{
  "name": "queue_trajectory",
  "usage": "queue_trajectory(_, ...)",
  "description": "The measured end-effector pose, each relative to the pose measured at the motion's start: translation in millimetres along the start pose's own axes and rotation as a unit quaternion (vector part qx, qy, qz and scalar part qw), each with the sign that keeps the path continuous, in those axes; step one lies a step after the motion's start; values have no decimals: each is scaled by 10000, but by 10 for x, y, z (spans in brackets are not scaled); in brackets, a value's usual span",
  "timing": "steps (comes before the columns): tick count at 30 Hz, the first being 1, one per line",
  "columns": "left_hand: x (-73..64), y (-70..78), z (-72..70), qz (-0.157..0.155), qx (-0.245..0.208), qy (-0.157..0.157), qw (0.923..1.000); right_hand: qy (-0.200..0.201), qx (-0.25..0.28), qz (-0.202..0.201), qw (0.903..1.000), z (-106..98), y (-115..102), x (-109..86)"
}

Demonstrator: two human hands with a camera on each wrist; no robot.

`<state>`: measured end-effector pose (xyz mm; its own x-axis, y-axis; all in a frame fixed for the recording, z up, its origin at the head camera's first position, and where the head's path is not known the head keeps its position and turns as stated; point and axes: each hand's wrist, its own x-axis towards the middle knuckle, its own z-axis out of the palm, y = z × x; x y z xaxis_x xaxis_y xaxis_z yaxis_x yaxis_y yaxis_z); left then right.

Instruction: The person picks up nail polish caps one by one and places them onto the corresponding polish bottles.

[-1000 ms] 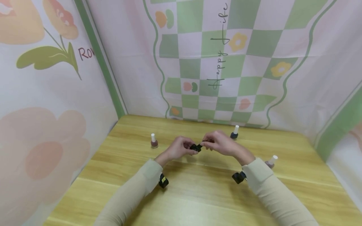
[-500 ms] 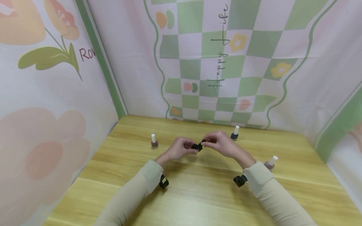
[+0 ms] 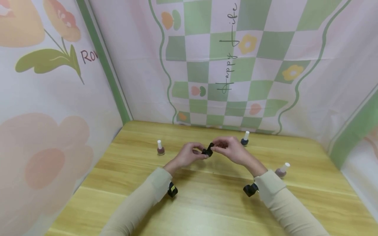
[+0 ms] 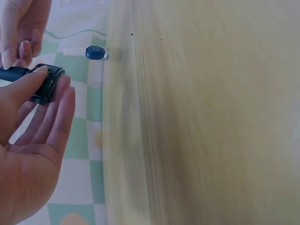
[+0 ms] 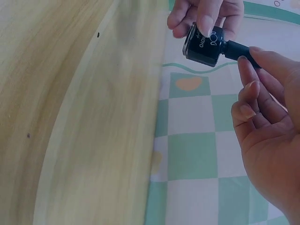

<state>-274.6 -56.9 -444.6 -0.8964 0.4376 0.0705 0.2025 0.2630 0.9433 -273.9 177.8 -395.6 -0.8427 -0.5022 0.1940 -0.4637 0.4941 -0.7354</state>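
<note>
**Above the wooden table, a black bottle tips up between two hands**

Over the middle of the wooden table (image 3: 206,203), the left hand (image 3: 186,155) pinches the body of a small black nail polish bottle (image 3: 207,150) between thumb and fingertips, while the right hand (image 3: 228,149) grips its black cap (image 5: 241,49) with thumb and curled fingers. Compared with half a second ago, the bottle has tilted: it lay nearly level between the hands and now its cap end points up toward the right hand, which has risen slightly. That reads as the cap being worked on the neck, though cap and body are still joined in the wrist views.

Both forearms angle in from the near edge of the table, wrists lifted, hands meeting above its centre and clear of the surface. Three other bottles stand on the table: a brown one (image 3: 160,150) left of the hands, a blue one (image 3: 244,141) just behind the right hand, and a mauve one (image 3: 281,171) right of the right forearm.
</note>
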Motion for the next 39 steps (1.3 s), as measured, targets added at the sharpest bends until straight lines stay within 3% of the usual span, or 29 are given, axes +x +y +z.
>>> queue_trajectory(7,44,8,-4,218,489,153,9984,174,-13,-3,9998,12,17,12)
queue_trajectory(29,189,-46,-35,98,280,357,9989,642,-73,317,9974,109,131,133)
queue_trajectory(39,278,-77,-78,106,463,477,9977,743,43,421,9963,146,196,244)
